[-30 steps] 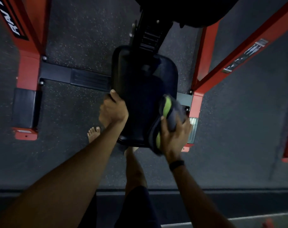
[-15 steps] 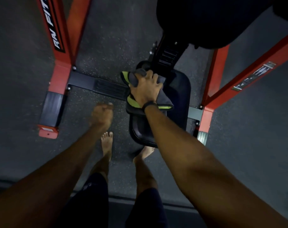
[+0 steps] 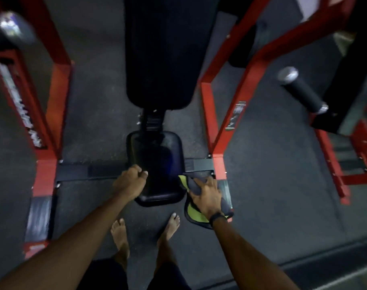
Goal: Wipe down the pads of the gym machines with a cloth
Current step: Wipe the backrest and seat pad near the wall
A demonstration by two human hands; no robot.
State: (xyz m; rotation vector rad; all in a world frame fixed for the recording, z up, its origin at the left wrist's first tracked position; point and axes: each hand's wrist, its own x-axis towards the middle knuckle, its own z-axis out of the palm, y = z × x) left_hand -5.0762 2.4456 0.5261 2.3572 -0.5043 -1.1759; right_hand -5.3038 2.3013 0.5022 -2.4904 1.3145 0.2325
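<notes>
Soft grey-and-lime cloth (image 3: 196,212), light and floppy, is pinned under my right hand (image 3: 207,197) against the right edge of the black seat pad (image 3: 157,164); my spread fingers (image 3: 199,182) press it flat. Bunching its middle should grip best. My left hand (image 3: 130,183) curls over the pad's left edge, steadying it.

Gym: red steel machine frame (image 3: 212,114), black padded seat (image 3: 155,155), speckled rubber floor (image 3: 272,185).
</notes>
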